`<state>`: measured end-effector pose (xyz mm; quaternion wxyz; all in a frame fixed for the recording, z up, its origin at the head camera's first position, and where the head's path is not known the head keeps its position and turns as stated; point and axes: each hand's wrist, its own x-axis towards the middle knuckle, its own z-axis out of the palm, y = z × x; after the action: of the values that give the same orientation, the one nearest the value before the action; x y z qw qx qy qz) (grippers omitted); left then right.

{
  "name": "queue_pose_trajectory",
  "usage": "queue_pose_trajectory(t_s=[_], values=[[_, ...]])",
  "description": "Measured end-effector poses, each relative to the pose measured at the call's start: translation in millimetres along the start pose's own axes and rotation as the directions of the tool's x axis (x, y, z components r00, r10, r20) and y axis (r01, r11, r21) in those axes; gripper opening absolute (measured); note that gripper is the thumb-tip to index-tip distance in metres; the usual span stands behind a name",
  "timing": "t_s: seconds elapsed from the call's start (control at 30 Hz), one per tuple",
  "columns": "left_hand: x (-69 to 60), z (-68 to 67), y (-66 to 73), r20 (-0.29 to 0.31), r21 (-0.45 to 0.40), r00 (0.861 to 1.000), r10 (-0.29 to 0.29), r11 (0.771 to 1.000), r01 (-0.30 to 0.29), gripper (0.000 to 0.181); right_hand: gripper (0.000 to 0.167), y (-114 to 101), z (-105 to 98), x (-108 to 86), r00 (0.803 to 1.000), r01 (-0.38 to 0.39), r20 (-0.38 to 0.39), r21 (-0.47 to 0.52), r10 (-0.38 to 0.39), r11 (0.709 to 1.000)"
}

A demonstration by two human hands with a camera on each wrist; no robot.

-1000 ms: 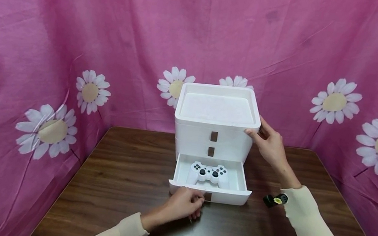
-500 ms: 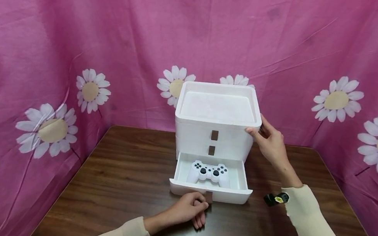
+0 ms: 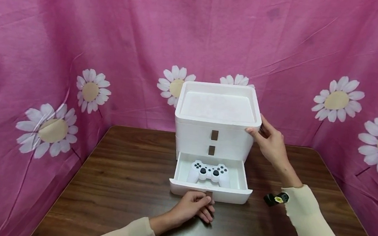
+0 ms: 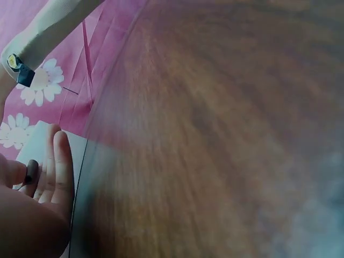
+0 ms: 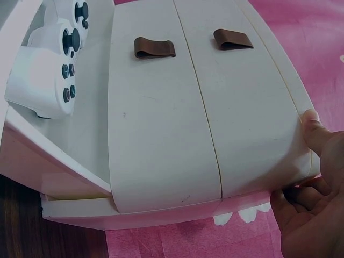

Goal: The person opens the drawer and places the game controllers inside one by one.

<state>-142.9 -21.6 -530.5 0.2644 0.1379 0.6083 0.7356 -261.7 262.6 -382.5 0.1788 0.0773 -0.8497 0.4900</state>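
Observation:
A white drawer unit stands on the table, its bottom drawer pulled out. Inside that drawer lies a white game controller with black sticks. My left hand is at the drawer's front and pinches its brown pull tab between thumb and fingers; the other fingers extend below. My right hand holds the unit's upper right corner, thumb on the front edge and fingers round the side. The right wrist view shows this hand against the side wall, some fingertips hidden.
Two closed upper drawers carry brown tabs. A rimmed tray forms the unit's top. Brown wooden table surrounds the unit, and a pink curtain with daisies hangs behind and at both sides.
My left hand has shifted to the right along the drawer front, to the pull tab, and its lower fingers have spread. The right hand, drawer and controller keep their places.

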Motion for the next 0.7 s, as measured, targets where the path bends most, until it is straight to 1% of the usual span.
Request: queue_pose_trajectory(t_s=[0.07,0.23,0.33,0.47,0.7], values=[[1.6,1.2,-0.2,-0.01,0.014,0.999,0.031,0.999,-0.031,0.038,0.078,0,0,0.2,1.0,0.001,-0.002,0.005,-0.001,1.0],[7.2,2.7,-0.4,-0.052,0.037,0.996,0.076,0.997,-0.074,0.034,0.079,1,0,1.2,1.0,0.004,0.002,0.032,-0.004,0.999],[11.3,2.0,-0.8,-0.078,0.028,0.993,0.089,0.996,-0.087,0.034,0.079,2,0,1.4,1.0,0.007,0.008,0.056,-0.007,0.998],[18.5,-0.6,-0.1,-0.102,0.018,0.99,0.102,0.995,-0.101,0.034,0.079,2,0,1.7,1.0,0.0,0.009,0.049,0.0,0.999],[34.8,-7.5,1.5,-0.161,0.012,0.975,0.155,0.988,-0.155,0.034,0.079,1,0,1.5,1.0,-0.004,0.008,0.027,0.004,1.0]])
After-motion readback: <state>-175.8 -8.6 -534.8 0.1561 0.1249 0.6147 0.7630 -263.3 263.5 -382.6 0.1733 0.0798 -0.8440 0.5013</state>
